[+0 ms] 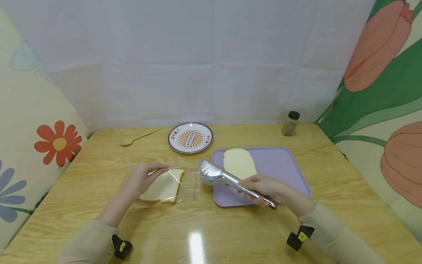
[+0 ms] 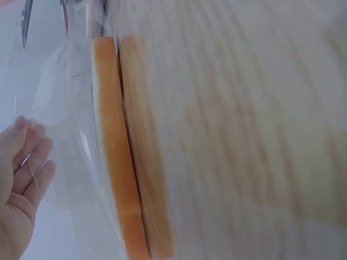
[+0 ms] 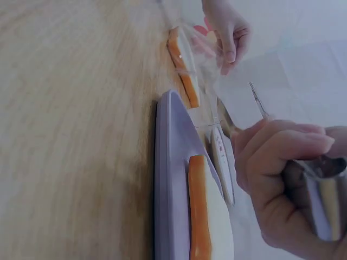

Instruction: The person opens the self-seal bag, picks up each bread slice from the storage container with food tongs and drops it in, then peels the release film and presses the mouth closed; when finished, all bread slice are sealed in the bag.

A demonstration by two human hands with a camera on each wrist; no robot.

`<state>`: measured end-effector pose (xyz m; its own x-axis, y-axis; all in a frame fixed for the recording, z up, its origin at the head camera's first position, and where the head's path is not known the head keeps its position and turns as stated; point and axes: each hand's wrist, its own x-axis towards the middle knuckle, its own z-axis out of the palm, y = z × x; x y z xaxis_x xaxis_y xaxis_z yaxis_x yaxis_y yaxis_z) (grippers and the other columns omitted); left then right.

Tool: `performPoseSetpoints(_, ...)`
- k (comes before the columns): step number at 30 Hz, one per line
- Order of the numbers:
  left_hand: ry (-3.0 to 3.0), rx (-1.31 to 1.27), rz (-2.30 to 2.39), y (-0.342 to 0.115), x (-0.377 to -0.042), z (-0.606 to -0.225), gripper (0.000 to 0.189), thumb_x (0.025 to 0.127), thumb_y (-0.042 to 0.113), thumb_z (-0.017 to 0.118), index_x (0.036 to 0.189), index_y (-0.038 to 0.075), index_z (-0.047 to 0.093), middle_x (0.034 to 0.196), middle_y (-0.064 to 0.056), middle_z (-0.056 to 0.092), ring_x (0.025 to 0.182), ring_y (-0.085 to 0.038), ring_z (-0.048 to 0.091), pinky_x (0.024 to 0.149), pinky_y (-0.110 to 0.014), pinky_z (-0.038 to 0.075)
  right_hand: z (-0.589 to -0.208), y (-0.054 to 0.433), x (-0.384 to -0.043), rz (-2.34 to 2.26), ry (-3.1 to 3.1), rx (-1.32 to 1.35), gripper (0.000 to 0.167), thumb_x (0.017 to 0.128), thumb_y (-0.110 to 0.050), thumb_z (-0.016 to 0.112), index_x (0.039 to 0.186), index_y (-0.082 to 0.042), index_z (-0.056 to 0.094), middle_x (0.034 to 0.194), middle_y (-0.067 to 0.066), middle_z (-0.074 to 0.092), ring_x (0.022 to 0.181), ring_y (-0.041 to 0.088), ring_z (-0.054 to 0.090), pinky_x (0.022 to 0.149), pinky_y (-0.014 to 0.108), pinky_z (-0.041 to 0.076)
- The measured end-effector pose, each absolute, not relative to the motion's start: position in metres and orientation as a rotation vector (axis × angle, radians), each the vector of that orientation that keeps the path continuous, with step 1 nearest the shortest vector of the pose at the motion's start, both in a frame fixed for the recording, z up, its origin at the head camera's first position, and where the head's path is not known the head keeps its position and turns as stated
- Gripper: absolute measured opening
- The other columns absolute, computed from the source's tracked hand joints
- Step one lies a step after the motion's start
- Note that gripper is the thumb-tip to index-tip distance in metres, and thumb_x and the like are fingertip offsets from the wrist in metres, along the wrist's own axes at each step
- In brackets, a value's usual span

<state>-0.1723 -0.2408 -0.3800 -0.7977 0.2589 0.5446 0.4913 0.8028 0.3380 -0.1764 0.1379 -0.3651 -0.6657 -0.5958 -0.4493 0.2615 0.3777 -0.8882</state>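
My left hand [image 1: 145, 178] pinches the upper edge of a clear plastic bag [image 1: 188, 187], lifting its film. Inside that bag lies a slice of bread [image 1: 163, 186], flat on the table, its brown crust [image 2: 116, 146] close up in the left wrist view. My right hand [image 1: 263, 187] grips metal food tongs [image 1: 227, 177] by the handle, their head at the bag's right end. Nothing shows between the tongs' ends. Beneath and beside the tongs, a second slice of bread [image 1: 239, 162] sits on the left part of a purple tray [image 1: 280, 161].
A round plate [image 1: 190, 138] with a printed pattern stands behind the bag. Farther left at the back lies a gold spoon [image 1: 138, 137]. A small jar with a black lid [image 1: 291, 124] stands at the back right of the wooden table [image 1: 158, 231].
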Motion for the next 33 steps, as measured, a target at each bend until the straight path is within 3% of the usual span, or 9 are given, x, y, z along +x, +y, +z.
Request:
performPoseSetpoints(11, -2.524, -0.512, -0.637, -0.241, -0.173, -0.379, 0.013, 0.081, 0.01, 0.072, 0.094, 0.01, 0.075, 0.09, -0.008, 0.074, 0.08, -0.027, 0.071, 0.067, -0.043, 0.056, -0.364, 0.186, -0.141, -1.604, 1.83, -0.263, 0.056, 0.099, -0.04, 0.043, 0.12, 0.012, 0.044, 0.072, -0.006, 0.054, 0.042, -0.001, 0.041, 0.036, 0.014, 0.036)
performPoseSetpoints(21, -2.562, -0.515, -0.648, -0.24, -0.173, -0.378, 0.014, 0.083, 0.013, 0.071, 0.096, 0.01, 0.075, 0.093, -0.008, 0.074, 0.085, -0.028, 0.071, 0.071, -0.044, 0.056, -0.367, 0.217, -0.111, -1.714, 1.696, -0.246, 0.04, 0.101, -0.041, 0.037, 0.108, -0.003, 0.05, 0.064, -0.009, 0.053, 0.044, -0.002, 0.046, 0.039, 0.013, 0.039)
performPoseSetpoints(33, -2.505, -0.625, -0.703, -0.239, -0.178, -0.383, 0.013, 0.078, 0.003, 0.072, 0.091, 0.002, 0.075, 0.087, -0.012, 0.074, 0.081, -0.029, 0.071, 0.068, -0.042, 0.056, -0.376, 0.234, -0.085, -1.699, 1.647, -0.201, 0.042, 0.102, -0.038, 0.036, 0.113, 0.0, 0.051, 0.07, -0.008, 0.056, 0.045, -0.002, 0.046, 0.04, 0.013, 0.04)
